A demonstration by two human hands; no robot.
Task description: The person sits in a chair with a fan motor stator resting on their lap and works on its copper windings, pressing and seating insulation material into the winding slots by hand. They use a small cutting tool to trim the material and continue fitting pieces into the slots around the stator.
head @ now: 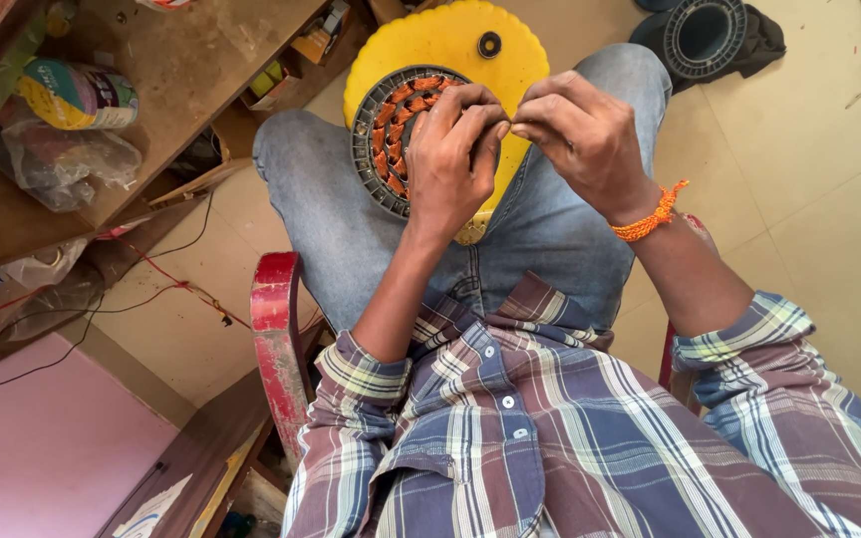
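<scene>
A round yellow plastic housing (pixel 450 45) rests on my lap against my jeans. In it sits a grey ring-shaped stator (pixel 376 139) with orange-copper windings. My left hand (pixel 455 164) lies over the right side of the stator, its fingers curled and pinched. My right hand (pixel 585 139), with an orange thread band at the wrist, meets it fingertip to fingertip just above the housing. Both hands pinch something small and thin between them, seemingly a fine wire from the winding; it is too small to see clearly.
A wooden workbench (pixel 191 70) stands at the left with plastic bags and a colourful round tin (pixel 77 95). A red chair arm (pixel 276 319) is by my left side. Thin cables (pixel 151 289) trail over the tiled floor. A black ring-shaped part (pixel 705 35) lies at the top right.
</scene>
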